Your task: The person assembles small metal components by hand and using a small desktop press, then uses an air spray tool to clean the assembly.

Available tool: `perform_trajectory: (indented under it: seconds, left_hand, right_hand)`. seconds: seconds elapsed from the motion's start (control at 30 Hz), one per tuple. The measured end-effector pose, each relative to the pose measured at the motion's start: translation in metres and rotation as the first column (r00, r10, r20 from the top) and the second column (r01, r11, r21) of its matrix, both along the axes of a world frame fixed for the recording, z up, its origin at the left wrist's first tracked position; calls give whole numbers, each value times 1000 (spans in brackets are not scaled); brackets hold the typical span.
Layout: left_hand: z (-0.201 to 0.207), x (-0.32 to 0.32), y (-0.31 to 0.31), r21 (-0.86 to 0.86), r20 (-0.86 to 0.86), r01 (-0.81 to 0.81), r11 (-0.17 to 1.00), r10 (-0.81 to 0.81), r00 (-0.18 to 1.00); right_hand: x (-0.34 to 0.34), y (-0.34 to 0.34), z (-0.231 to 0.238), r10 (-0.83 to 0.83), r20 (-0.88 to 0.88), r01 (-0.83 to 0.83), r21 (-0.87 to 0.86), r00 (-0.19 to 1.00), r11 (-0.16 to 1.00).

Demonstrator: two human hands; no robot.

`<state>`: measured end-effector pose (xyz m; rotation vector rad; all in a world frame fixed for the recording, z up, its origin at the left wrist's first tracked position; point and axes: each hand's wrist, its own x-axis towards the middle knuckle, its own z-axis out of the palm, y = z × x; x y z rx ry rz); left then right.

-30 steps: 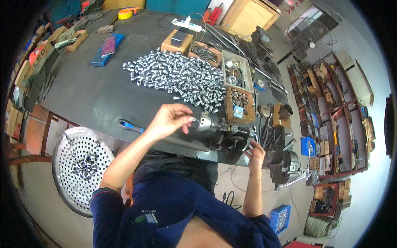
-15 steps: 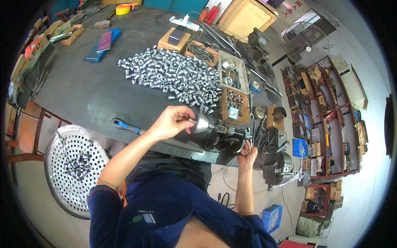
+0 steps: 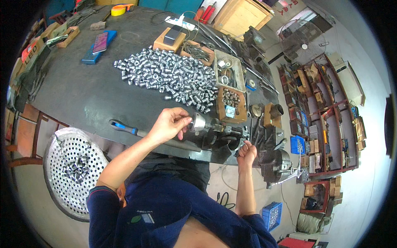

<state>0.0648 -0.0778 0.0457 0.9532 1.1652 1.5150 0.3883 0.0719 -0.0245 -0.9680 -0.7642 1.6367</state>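
My left hand [image 3: 171,123] is at the round chuck end of a small dark bench machine [image 3: 215,130] at the table's near edge, fingers pinched against its silver face; a small metal piece there is too small to make out. Lower and to the right, my right hand [image 3: 247,151] is closed around a handle on the machine's right side. A big heap of short silver metal sleeves [image 3: 169,76] lies on the dark table [image 3: 82,99] just beyond the machine.
A blue-handled tool [image 3: 124,126] lies left of my left hand. Wooden trays of parts [image 3: 230,99] stand behind the machine. A perforated round white basket [image 3: 72,169] holding several sleeves sits on the floor at the left. Shelves [image 3: 326,120] line the right.
The view has shifted slightly. My left hand stays at the chuck, and my right hand has shifted slightly on the handle.
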Motion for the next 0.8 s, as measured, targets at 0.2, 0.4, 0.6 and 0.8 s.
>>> perform_trajectory:
  seconds: [0.2, 0.4, 0.6, 0.8]
  left_hand:
    - [14, -4, 2, -123, -76, 33, 992, -42, 996]
    - [-8, -1, 7, 176, -15, -7, 984, 10, 1000]
    - [6, -7, 4, 28, -61, 56, 998, -54, 997]
    - [11, -5, 3, -98, 23, 25, 995, -22, 999]
  right_hand:
    - [-10, 2, -2, -62, 31, 62, -14, 998, 998]
    - [-3, -14, 19, -16, 18, 15, 71, 1000, 997]
    - [-1, -18, 50, 62, -16, -58, 161, 998, 985]
    - [-4, -17, 36, 11, 22, -13, 106, 1000, 994]
